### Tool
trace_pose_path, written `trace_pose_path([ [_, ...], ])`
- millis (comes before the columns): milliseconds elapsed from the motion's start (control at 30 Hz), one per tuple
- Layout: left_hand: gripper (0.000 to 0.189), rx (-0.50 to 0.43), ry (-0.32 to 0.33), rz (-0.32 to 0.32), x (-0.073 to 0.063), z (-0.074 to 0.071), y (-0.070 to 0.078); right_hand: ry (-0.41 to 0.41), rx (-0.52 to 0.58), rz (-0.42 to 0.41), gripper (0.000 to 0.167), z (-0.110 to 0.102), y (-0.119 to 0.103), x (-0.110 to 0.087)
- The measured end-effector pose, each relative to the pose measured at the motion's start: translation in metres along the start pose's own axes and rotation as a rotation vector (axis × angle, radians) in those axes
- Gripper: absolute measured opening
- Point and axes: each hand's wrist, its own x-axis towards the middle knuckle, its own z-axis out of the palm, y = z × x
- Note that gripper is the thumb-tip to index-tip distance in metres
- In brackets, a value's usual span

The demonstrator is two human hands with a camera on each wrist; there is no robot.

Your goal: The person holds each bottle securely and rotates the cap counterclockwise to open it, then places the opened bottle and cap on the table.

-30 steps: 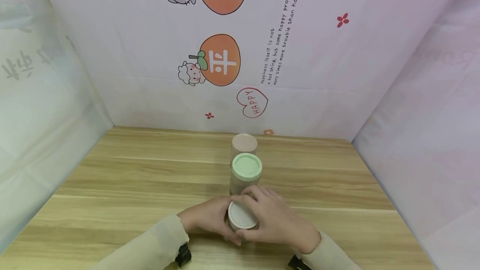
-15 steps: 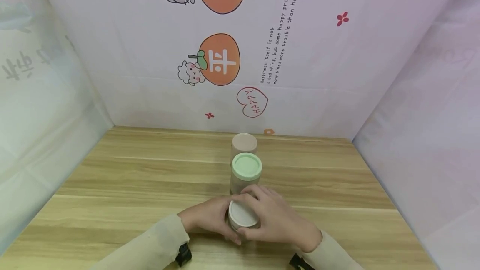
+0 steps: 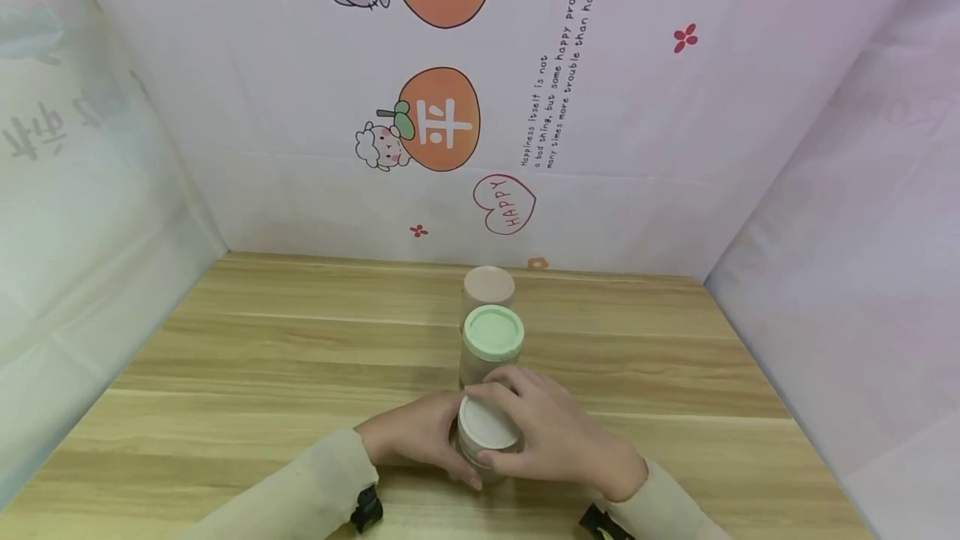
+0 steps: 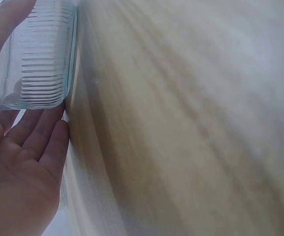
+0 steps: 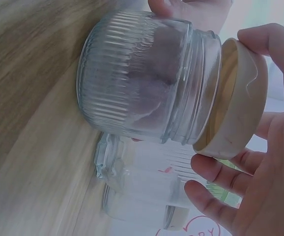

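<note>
A ribbed clear glass jar [image 5: 132, 73] stands upright on the wooden table, close to me. My left hand [image 3: 423, 437] curves round the jar's body, thumb on the near side and fingers behind, as the left wrist view shows. Above the jar's mouth, my right hand [image 3: 562, 436] pinches an off-white lid [image 3: 489, 423] between thumb and fingers. In the right wrist view the lid [image 5: 247, 98] sits tilted, with a gap on one side and its lower edge at or near the glass rim. The jar's inside looks bare through the glass.
Directly behind stands a glass jar with a green lid [image 3: 493, 332]. Farther back is another with a pinkish-beige lid [image 3: 489, 285]. The wooden table [image 3: 300, 340] ends at a printed white cloth [image 3: 600, 215], with more cloth on both sides.
The off-white lid has risen slightly and shifted a little away, with my right hand moving along. More of the jar's neck now shows below it. My left hand has stayed in place.
</note>
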Motion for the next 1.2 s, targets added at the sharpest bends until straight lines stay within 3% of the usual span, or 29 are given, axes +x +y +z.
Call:
trace_pose_path([
  [600,0.088,0.047,0.013,-0.03,0.0,0.001,-0.001,0.003,0.033,0.005,0.073,-0.01,0.004,-0.002],
  [1200,0.087,0.065,0.041,-0.101,-0.001,0.002,-0.003,-0.032,0.115,0.108,0.077,-0.019,0.011,-0.012],
])
